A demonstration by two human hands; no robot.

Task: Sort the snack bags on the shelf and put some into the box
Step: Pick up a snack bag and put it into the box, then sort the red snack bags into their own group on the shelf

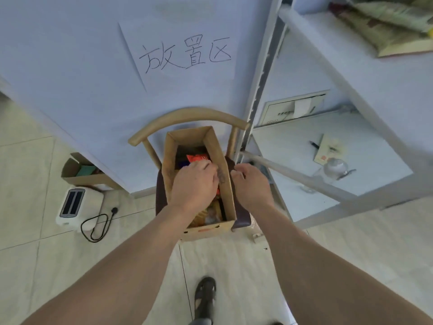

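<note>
Left hand (194, 181) presses snack bags (198, 158) into centre-frame box (228, 191) — seat them flat; right hand (251, 184), loosely curled, grasps nothing.

Two hands — left (193, 181), right (251, 184); two boxes (222, 184) (70, 171); one chair (187, 117); one toaster (72, 204).

A: Location type?
B: Looking like a makeshift storeroom: white metal shelving (311, 179) standing on floor tiles (28, 184), handwritten paper sign (185, 52) hanging on the wall, toaster (72, 205) sitting on the floor.
</note>
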